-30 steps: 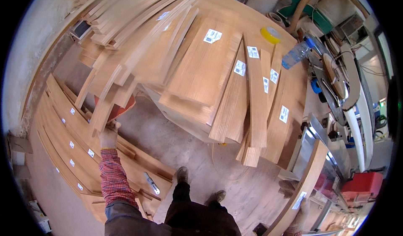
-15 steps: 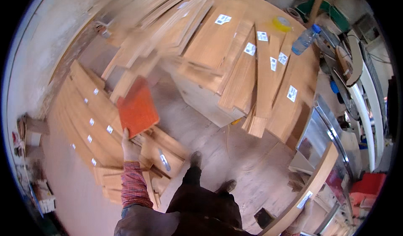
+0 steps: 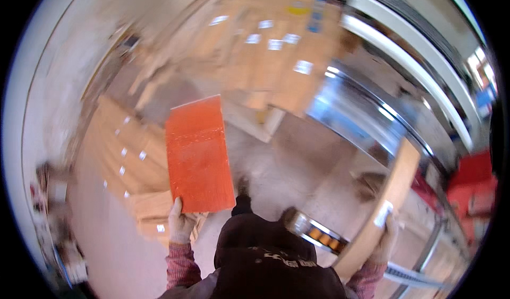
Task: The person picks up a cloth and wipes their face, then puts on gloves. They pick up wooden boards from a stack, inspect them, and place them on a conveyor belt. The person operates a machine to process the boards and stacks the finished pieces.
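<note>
My left hand (image 3: 181, 225) grips a flat rectangular orange panel (image 3: 199, 158) by its lower left corner, thumb on the near face. The panel stands up in front of me, above the floor. On the right, my right hand (image 3: 383, 240) is closed around the edge of a long, narrow wooden board (image 3: 397, 184) with a white label. That board slants from beside my body up toward the far right. Part of the right hand's fingers is hidden or blurred.
Stacked wooden boards (image 3: 125, 145) with labels lie left. More labelled boards (image 3: 239, 60) cover the far table, with a blue-capped bottle (image 3: 316, 17) and a yellow tape roll (image 3: 298, 7). A metal-edged machine (image 3: 350, 102), a roller track (image 3: 321, 235) and a red object (image 3: 470, 184) are on the right.
The view has swung to the right. The orange panel has come nearer and shows more of its face. The wooden board in my right hand is raised and further into view.
</note>
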Demonstrator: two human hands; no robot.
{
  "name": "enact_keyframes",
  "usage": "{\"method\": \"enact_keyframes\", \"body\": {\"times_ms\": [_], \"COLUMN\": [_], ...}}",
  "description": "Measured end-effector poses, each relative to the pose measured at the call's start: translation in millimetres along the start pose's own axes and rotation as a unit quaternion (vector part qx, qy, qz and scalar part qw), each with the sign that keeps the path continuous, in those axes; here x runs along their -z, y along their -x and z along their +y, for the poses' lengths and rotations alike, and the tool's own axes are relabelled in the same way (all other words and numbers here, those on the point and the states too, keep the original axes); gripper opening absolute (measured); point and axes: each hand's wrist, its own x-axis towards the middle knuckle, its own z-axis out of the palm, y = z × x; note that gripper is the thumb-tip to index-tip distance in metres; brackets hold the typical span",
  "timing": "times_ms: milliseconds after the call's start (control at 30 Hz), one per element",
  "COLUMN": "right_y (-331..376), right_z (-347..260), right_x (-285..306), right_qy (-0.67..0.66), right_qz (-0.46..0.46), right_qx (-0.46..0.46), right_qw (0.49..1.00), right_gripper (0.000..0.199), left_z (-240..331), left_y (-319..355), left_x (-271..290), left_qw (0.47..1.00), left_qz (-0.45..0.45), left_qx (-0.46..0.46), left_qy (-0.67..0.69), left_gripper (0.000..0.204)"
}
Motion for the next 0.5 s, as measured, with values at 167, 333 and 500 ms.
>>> {"method": "enact_keyframes", "body": {"times_ms": [167, 333, 500], "right_y": [-45, -70, -76], "right_z": [-19, -14, -8], "right_x": [30, 65, 67], "right_qy": [0.017, 0.061, 0.051], "right_qz": [-0.055, -0.01, -0.014], "right_qx": [-0.011, -0.022, -0.037], "right_qw": [0.998, 0.998, 0.998], "right_gripper": [0.038, 0.041, 0.05], "left_z": [-23, -74, -123], "left_y": [0, -22, -64], "left_x": [-150, -263, -292], "left_qw": [0.991, 0.926, 0.906], "left_qz": [-0.039, -0.191, -0.211], "left_qx": [0.028, 0.072, 0.195], "left_qy": [-0.126, -0.317, -0.312], "left_gripper": [0.044, 0.044, 0.045]}}
